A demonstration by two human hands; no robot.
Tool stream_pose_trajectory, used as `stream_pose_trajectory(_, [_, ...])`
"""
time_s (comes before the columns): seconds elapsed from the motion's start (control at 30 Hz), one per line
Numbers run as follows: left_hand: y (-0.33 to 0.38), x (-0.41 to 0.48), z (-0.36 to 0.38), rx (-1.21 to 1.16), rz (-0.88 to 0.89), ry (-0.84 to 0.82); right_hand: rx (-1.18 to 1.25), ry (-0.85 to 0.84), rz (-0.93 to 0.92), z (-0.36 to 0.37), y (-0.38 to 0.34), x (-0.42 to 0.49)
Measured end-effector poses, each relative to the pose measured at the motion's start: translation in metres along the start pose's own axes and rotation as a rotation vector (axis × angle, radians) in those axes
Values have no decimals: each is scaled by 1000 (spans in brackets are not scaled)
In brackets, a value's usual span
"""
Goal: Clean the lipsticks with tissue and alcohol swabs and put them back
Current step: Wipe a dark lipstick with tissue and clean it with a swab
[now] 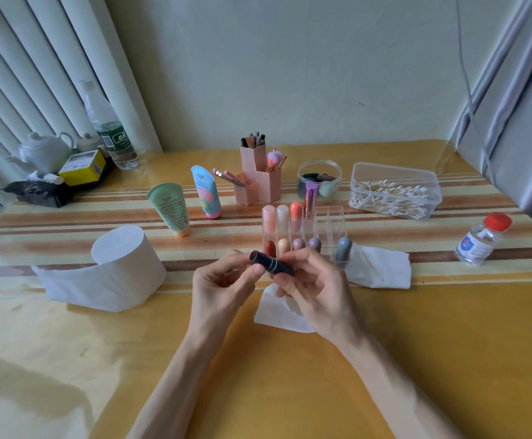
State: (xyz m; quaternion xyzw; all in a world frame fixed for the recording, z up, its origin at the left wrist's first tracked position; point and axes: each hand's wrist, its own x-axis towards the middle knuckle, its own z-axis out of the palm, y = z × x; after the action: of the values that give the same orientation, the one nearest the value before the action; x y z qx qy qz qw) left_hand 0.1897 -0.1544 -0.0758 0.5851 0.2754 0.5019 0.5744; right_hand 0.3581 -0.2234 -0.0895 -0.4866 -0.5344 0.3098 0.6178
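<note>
Black lipstick (271,264) between both hands (226,288).

Soft even daylight, glossy table (448,327) showing pale glare at its near-left corner, faint shadows, wide-angle bending at edges, slight overall softness.

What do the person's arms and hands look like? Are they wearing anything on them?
Both arms are bare as far down as the picture shows, with no sleeves in view. The left hand and the right hand wear no gloves. Neither wrist has a watch or a bracelet.
</note>
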Motion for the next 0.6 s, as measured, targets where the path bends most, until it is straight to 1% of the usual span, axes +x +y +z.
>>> stream_pose_trajectory(0.07, [1, -1, 2, -22, -22, 31, 8, -7, 8, 1, 2, 1])
stream_pose_trajectory(0.17, [0, -2, 3, -33, -36, 28, 50, -29, 27, 2, 3, 1])
stream_pose_trajectory(0.33, [-1, -2, 3, 5, 39, 7, 86, -49, 50, 5, -1, 0])
stream_pose_trajectory(0.43, [-1, -2, 4, 26, 56, -5, 127, -58, 113, 6, -4, -1])
stream_pose_trajectory(0.53, [-1, -3, 4, 20, 28, -67, 170, -151, 182, 4, -8, -2])
stream_pose_trajectory(0.6, [-1, -2, 4, -24, -6, -78, 251, -192, 251, 3, -9, -3])
